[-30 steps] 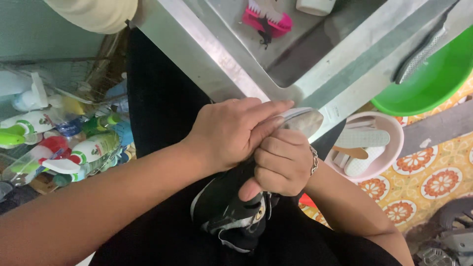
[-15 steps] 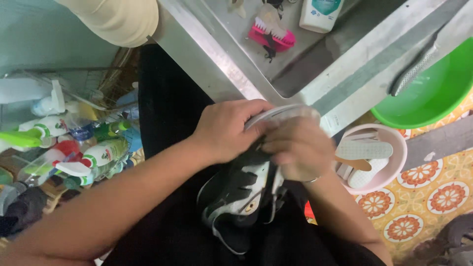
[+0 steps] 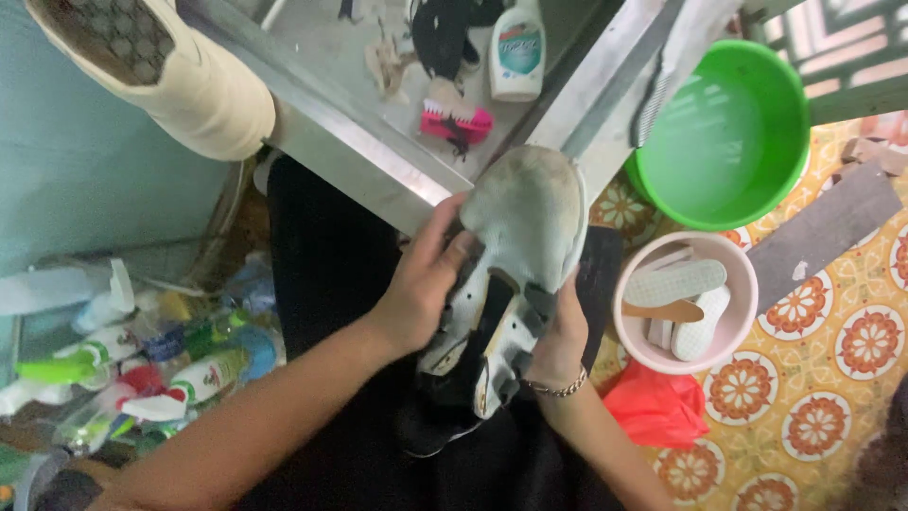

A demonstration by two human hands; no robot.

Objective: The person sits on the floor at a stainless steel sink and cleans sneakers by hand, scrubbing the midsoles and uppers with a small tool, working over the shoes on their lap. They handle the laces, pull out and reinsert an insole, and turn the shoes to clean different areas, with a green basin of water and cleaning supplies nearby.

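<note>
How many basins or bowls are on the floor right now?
2: a green basin beside the steel sink, and a pink bowl holding shoe insoles just below it. Others may sit out of frame.

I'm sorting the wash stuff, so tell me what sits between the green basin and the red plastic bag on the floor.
In the head view, a pink bowl holding pale insoles lies between the green basin and the red plastic bag, on the patterned floor.

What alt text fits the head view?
Both hands, left hand and right hand, hold a dirty grey shoe sole-up over the lap, beside a steel sink holding a pink brush; a green basin sits nearby.
</note>
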